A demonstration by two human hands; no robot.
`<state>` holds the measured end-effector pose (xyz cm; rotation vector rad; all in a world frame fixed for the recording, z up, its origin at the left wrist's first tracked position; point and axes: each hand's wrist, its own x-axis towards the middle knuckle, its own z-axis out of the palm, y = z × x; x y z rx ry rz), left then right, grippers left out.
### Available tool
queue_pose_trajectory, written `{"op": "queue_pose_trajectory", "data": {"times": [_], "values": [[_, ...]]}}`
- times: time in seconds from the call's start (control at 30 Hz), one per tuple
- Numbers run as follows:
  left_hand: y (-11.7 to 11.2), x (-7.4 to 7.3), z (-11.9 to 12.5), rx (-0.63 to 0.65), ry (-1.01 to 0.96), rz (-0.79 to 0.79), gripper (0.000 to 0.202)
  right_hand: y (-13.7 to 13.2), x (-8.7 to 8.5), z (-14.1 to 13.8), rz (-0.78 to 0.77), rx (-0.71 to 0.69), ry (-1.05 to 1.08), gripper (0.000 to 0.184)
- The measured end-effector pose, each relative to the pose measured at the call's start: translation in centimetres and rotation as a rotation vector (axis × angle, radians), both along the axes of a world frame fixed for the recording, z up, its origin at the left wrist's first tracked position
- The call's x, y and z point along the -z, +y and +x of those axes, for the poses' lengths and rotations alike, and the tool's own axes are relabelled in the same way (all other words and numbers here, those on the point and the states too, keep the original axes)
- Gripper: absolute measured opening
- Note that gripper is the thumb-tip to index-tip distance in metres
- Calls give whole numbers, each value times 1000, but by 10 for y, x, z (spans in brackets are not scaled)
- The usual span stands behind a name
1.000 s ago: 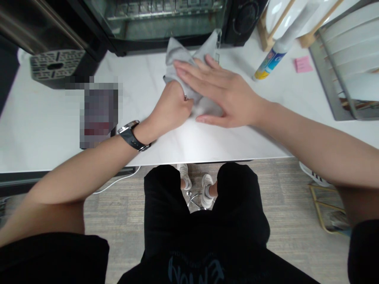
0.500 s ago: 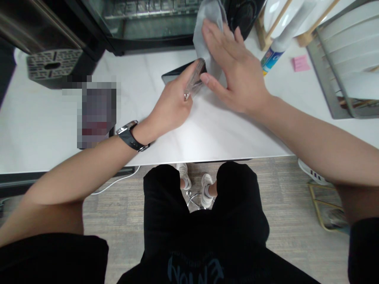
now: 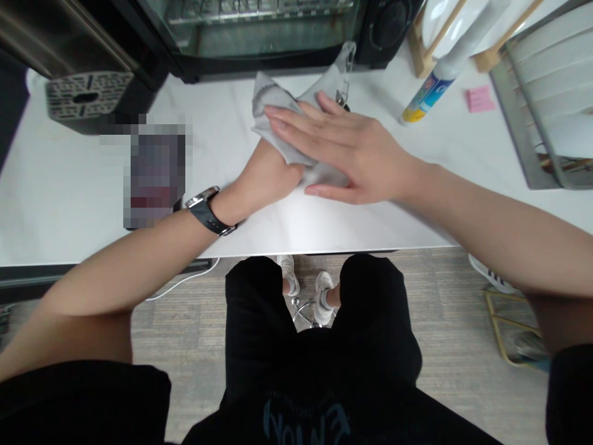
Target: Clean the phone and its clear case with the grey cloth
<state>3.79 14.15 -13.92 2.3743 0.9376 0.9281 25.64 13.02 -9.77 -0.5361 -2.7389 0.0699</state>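
The left hand (image 3: 271,173) and the right hand (image 3: 352,145) are both on a soft gray cloth (image 3: 282,111) in the middle of a white surface (image 3: 60,204). The right hand lies flat on top of the cloth, open, with its fingers close together, and it presses down. The left hand sits lower and nearer the person, with a black watch (image 3: 204,210) on its wrist. Its fingers go in under the cloth, so you cannot tell if they are gripping something or just lying there. The cloth is bunched up between the two hands and covers the tips of the left hand. A clear plastic piece (image 3: 346,62) pokes out past the far side of the cloth, just beyond the right hand's fingers. Past the hands stands a black oven with a glass door (image 3: 259,31). To the right are a spray can with a blue and yellow label (image 3: 428,93), a pink sticky note (image 3: 480,99), and a metal rack of white plates (image 3: 540,93). A blurred block (image 3: 155,176) sits left of the watch.
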Motion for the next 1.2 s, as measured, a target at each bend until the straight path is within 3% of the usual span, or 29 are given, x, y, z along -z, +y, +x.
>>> {"op": "queue_pose_trajectory", "data": {"times": [0.13,0.23,0.3,0.43,0.53,0.63,0.73,0.83,0.93,1.03,1.1,1.2], "values": [[-5,-14,13,-141,33,-83,29,4,-5,7,-11,191,78,74],[-10,-20,16,-129,13,-84,41,10,-7,12,3,370,154,77],[-12,-22,16,-83,-3,-72,52,13,-6,14,3,419,160,79],[-9,-18,16,-61,-52,-91,37,15,-4,13,-27,379,150,87],[-4,-12,15,-103,-123,-93,22,12,-2,10,-67,198,115,93],[-1,-9,12,-54,-125,-52,27,6,-1,4,-72,-31,68,93],[-2,-10,10,-16,-64,-20,31,3,1,1,-46,-110,49,93],[-5,-12,12,-93,-53,-59,21,5,2,3,-57,-6,75,85],[-6,-14,15,-189,-70,-98,21,11,1,8,-73,196,127,82],[-8,-18,18,-110,-91,-107,35,16,1,11,-45,383,181,77],[-8,-19,18,-51,-111,-121,44,17,1,12,-33,411,206,79],[-7,-16,18,-55,-119,-117,38,16,0,12,-46,353,218,87]]}}
